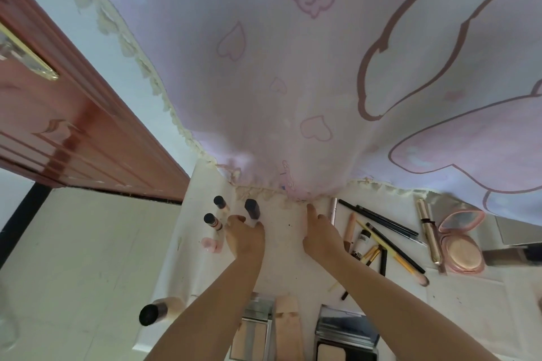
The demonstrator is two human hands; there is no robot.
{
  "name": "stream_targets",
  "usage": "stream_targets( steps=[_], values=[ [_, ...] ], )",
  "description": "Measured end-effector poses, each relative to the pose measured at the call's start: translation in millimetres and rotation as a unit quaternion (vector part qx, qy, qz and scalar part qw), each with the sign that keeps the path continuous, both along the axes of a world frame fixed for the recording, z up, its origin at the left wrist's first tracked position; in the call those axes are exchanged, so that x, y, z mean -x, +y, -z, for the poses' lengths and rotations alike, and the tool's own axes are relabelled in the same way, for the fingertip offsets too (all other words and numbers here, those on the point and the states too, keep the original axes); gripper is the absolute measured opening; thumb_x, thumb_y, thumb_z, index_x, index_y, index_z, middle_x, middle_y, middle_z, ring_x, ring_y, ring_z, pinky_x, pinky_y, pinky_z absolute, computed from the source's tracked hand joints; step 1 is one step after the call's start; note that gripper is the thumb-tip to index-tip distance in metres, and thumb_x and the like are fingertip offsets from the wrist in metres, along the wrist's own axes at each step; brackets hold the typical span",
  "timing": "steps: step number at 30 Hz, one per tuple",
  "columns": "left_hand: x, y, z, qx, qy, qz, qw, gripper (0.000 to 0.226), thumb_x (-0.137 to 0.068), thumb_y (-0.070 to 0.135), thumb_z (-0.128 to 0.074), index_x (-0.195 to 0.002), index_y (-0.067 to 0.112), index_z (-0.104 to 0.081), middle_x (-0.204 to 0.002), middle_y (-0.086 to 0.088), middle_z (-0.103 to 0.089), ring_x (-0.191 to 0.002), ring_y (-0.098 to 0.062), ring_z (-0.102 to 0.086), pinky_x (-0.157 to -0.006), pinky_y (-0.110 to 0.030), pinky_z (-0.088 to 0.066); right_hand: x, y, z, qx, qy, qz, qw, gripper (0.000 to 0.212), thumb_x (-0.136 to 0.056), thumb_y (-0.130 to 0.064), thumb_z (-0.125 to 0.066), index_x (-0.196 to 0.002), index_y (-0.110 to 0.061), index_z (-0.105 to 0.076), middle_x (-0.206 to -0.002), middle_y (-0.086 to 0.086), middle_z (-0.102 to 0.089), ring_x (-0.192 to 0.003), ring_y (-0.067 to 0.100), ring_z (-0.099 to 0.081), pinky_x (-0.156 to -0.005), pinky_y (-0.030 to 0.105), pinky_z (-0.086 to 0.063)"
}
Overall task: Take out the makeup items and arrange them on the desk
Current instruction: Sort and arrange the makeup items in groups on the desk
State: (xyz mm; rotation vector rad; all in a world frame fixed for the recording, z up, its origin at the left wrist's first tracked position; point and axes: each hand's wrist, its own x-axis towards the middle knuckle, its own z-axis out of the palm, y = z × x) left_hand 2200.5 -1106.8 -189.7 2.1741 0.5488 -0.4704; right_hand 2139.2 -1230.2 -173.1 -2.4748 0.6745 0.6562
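Most done: bottles (217, 221) stand left of my left hand (245, 236), which grips a dark-capped bottle (252, 209).
Right hand (321, 233): fingers straight, empty; pencils (378, 218), compact (462, 246) beyond.
Left: final tidying, I judge.

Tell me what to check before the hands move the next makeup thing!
1. Left hand free: cannot tell, its fingers are at the dark-capped bottle.
2. Right hand free: ok, fingers straight on the desk, holding nothing.
3. Bare spot between the hands: ok.
4. Small bottles at left upright: ok.
5. Big bottle safe: not ok, it stands at the desk's left edge.
6. Brushes and pencils tidy: not ok, they cross one another.
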Motion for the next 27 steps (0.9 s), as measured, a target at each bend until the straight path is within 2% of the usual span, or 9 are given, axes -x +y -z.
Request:
stream_targets(
  steps=[3, 6, 8, 11, 14, 16, 19, 25, 27],
  values=[
    [16.3, -2.4, -4.9, 0.03, 0.013, -0.019, 0.999, 0.027, -0.08, 0.009, -0.06, -0.103, 0.007, -0.046, -0.108, -0.012, -0.051, -0.089, -0.028, -0.054, -0.078, -0.036, -0.049, 7.5, -4.3, -8.3, -0.083, -0.032, 0.044, 0.995, 0.075, -0.081, -0.007, -0.049, -0.143, -0.024, -0.01, -0.093, 0.004, -0.053, -0.067, 0.016, -0.05, -0.067, 0.035, -0.046],
    [29.0, -4.4, -11.3, 0.074, -0.007, 0.044, 0.996, 0.02, -0.082, 0.008, -0.057, -0.097, 0.013, -0.044, -0.1, -0.007, -0.051, -0.083, -0.018, -0.05, -0.069, -0.023, -0.043, 18.7, -16.6, -24.0, -0.183, -0.093, 0.133, 0.97, 0.052, -0.083, -0.003, -0.053, -0.131, -0.018, -0.039, -0.077, -0.007, -0.048, -0.059, 0.01, -0.054, -0.087, 0.04, -0.045],
    [34.2, -5.4, -19.3, 0.098, 0.002, 0.179, 0.979, 0.015, -0.085, 0.011, -0.055, -0.093, 0.017, -0.045, -0.093, -0.002, -0.054, -0.077, -0.012, -0.05, -0.061, -0.014, -0.04, 27.2, -22.3, -40.8, -0.262, -0.122, 0.199, 0.936, 0.031, -0.088, -0.006, -0.052, -0.118, -0.012, -0.049, -0.075, -0.003, -0.056, -0.051, 0.007, -0.06, -0.059, 0.022, -0.054],
    [42.2, -5.7, -37.2, 0.1, 0.067, 0.403, 0.907, 0.007, -0.088, 0.021, -0.053, -0.092, 0.02, -0.047, -0.088, 0.003, -0.053, -0.071, -0.007, -0.049, -0.066, -0.014, -0.041, 40.0, -27.2, -65.6, -0.332, -0.156, 0.253, 0.895, 0.012, -0.093, -0.01, -0.044, -0.104, -0.011, -0.049, -0.07, 0.008, -0.06, -0.039, 0.007, -0.058, -0.033, 0.016, -0.042],
    [50.8, -5.2, -55.9, 0.122, 0.051, 0.472, 0.872, 0.005, -0.09, 0.024, -0.05, -0.088, 0.02, -0.047, -0.075, 0.006, -0.051, -0.067, -0.007, -0.049, -0.069, -0.019, -0.043, 53.0, -25.3, -83.7, -0.283, -0.171, 0.19, 0.925, 0.009, -0.093, -0.016, -0.046, -0.089, -0.013, -0.053, -0.063, 0.002, -0.06, -0.036, 0.007, -0.052, -0.034, 0.018, -0.038],
    [53.8, -4.4, -69.9, 0.074, -0.04, 0.534, 0.842, 0.012, -0.093, 0.025, -0.046, -0.085, 0.018, -0.042, -0.067, 0.01, -0.042, -0.059, -0.002, -0.04, -0.058, -0.012, -0.034, 61.2, -21.2, -92.6, -0.224, -0.17, 0.13, 0.951, 0.016, -0.092, -0.023, -0.048, -0.077, -0.019, -0.052, -0.056, -0.003, -0.056, -0.041, 0.01, -0.049, -0.042, 0.019, -0.037],
    [53.7, 0.6, -89.4, -0.012, -0.165, 0.622, 0.765, 0.018, -0.095, 0.029, -0.04, -0.085, 0.016, -0.035, -0.066, 0.007, -0.037, -0.056, -0.008, -0.034, -0.051, -0.019, -0.025, 70.9, -18.3, -105.1, -0.213, -0.199, 0.108, 0.95, 0.02, -0.091, -0.024, -0.049, -0.072, -0.022, -0.052, -0.052, -0.002, -0.05, -0.047, 0.013, -0.045, -0.044, 0.017, -0.036],
    [50.7, 7.2, -111.3, -0.008, -0.128, 0.692, 0.71, 0.02, -0.096, 0.03, -0.038, -0.084, 0.014, -0.035, -0.064, 0.008, -0.037, -0.053, -0.005, -0.033, -0.051, -0.014, -0.033, 94.2, -11.8, -119.1, -0.191, -0.242, 0.054, 0.95, 0.019, -0.09, -0.021, -0.05, -0.072, -0.028, -0.05, -0.06, 0.004, -0.057, -0.039, 0.003, -0.039, -0.044, 0.013, -0.033],
    [46.8, 16.9, -107.9, -0.038, -0.106, 0.688, 0.717, 0.022, -0.097, 0.03, -0.036, -0.08, 0.016, -0.034, -0.065, 0.007, -0.038, -0.058, -0.01, -0.037, -0.055, -0.017, -0.032, 103.5, -24.6, -122.9, -0.198, -0.29, 0.131, 0.927, 0.021, -0.09, -0.018, -0.049, -0.07, -0.025, -0.051, -0.057, 0.002, -0.054, -0.04, 0.002, -0.038, -0.044, 0.012, -0.032]
  ],
)
